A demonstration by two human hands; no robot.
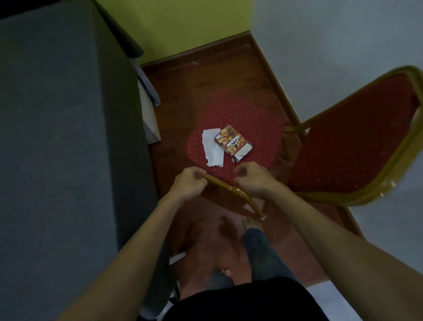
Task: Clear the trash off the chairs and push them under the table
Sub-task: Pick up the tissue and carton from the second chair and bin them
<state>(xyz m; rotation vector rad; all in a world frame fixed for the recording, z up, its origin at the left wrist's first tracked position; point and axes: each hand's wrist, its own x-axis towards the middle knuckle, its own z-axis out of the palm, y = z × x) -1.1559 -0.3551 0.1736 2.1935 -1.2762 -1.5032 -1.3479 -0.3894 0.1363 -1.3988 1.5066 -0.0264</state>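
A red-cushioned chair with a gold metal frame stands between the table and the wall, its seat point(250, 121) facing up and its backrest point(362, 137) leaning right. On the seat lie a torn white paper scrap point(212, 147) and, touching its right side, a brown snack box point(232, 143). Both of my hands grip the gold frame bar point(225, 186) at the seat's near edge: my left hand point(188, 184) on its left end, my right hand point(254, 179) a little further right.
The table point(50, 138), draped in grey cloth, fills the left side, its edge close beside the chair. A green wall stands behind and a pale wall point(347, 25) to the right, with a wooden skirting. My bare foot point(252, 224) is on the red-brown floor below the chair leg.
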